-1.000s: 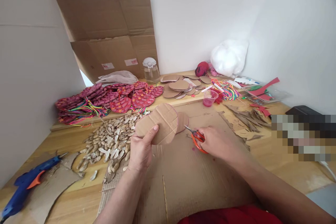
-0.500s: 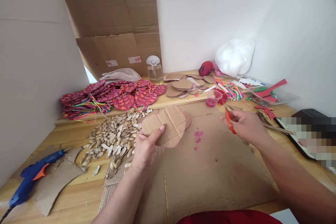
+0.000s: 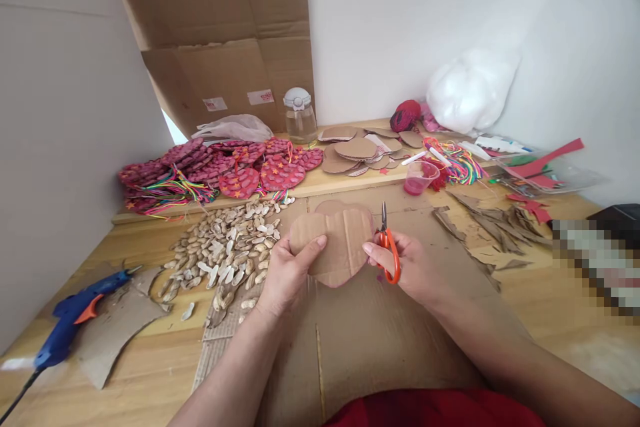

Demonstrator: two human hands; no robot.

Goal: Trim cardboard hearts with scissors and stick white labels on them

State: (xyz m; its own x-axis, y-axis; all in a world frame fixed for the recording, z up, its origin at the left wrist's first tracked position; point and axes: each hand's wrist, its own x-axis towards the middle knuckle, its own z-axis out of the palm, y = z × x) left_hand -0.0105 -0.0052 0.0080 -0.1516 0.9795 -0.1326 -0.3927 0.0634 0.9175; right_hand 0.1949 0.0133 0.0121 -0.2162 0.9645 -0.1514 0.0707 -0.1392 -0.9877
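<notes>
My left hand (image 3: 286,271) grips the left lobe of a brown cardboard heart (image 3: 336,242), thumb on top, holding it just above the cardboard sheet (image 3: 380,340) that covers the table. My right hand (image 3: 411,265) is closed round small orange-handled scissors (image 3: 387,245), blades pointing up and away, right beside the heart's right edge. A second cardboard heart (image 3: 330,205) peeks out from behind the held one.
Peanut shells (image 3: 225,248) are heaped to the left. A blue glue gun (image 3: 70,320) lies at the far left. Red decorated hearts (image 3: 240,170), plain cardboard hearts (image 3: 357,150), a pink cup (image 3: 419,177), coloured cords (image 3: 457,163) and cardboard scraps (image 3: 493,227) line the back and right.
My right hand swung out to the right with the scissors, then came back beside the heart. My left hand turned the heart point-down and lowered it toward me.
</notes>
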